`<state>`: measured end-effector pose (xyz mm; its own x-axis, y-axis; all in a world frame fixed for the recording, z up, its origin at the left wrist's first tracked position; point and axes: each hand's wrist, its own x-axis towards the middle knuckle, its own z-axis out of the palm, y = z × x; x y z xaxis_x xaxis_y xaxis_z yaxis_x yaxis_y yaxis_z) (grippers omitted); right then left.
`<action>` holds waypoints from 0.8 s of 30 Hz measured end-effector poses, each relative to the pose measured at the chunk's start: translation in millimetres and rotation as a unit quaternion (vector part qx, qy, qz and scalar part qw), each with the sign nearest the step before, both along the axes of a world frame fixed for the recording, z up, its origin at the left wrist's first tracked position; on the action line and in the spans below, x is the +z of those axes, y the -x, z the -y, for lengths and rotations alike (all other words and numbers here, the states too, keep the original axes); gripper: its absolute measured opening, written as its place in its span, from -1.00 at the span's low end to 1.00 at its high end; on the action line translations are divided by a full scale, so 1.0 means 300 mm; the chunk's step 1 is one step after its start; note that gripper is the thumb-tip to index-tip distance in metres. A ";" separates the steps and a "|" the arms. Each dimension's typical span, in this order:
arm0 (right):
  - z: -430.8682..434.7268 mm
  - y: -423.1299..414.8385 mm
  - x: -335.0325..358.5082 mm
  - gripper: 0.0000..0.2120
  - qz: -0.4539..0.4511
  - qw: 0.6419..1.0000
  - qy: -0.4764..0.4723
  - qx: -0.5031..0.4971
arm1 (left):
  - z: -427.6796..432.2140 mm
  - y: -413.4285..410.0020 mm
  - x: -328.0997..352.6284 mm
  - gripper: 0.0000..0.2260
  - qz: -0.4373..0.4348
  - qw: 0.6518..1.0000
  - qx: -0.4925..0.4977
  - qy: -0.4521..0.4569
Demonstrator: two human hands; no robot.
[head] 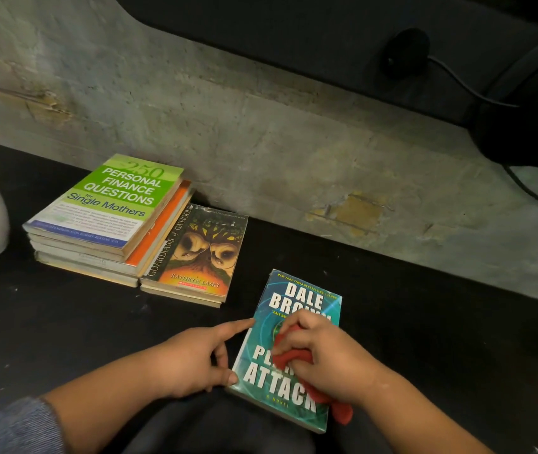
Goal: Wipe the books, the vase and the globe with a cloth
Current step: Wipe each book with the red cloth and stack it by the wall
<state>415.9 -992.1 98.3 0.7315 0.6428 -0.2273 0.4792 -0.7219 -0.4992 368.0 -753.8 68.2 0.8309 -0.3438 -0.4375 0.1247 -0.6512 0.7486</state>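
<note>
While the left hand (195, 358), loosely open, steadies the teal book (305, 298) at its edge, the right hand (329, 362) grips a red cloth (293, 355) mid-cover, the book's length stretching beyond it.

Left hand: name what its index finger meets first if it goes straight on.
The teal book. The left hand points its index finger at that book's left edge, the tip close beside it; contact is unclear.
</note>
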 end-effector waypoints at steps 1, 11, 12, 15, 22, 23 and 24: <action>0.003 -0.003 0.000 -0.77 0.010 1.000 -0.004 -0.024 | -0.001 0.000 0.001 -0.23 0.000 1.000 -0.002 -0.002; 0.026 0.009 0.008 -0.78 0.011 0.999 0.004 -0.042 | 0.000 0.001 0.008 -0.24 0.001 1.000 -0.004 0.002; 0.018 0.016 0.007 -0.77 0.030 0.999 0.012 -0.041 | 0.000 0.001 0.007 -0.24 0.001 1.000 -0.005 0.001; 0.011 0.062 -0.002 -0.75 0.040 0.998 0.034 0.028 | 0.000 0.000 0.006 -0.23 0.001 1.000 -0.005 0.004; 0.044 0.044 -0.001 -0.75 0.045 0.998 0.019 -0.045 | -0.001 -0.001 0.003 -0.24 0.001 1.000 -0.005 0.006; 0.034 0.059 0.000 -0.74 0.052 0.998 0.026 -0.019 | 0.000 -0.002 0.003 -0.24 0.000 1.000 -0.005 0.008; 0.029 0.078 -0.002 -0.73 0.048 0.998 0.028 0.017 | 0.000 -0.001 0.002 -0.24 0.000 1.000 -0.004 0.010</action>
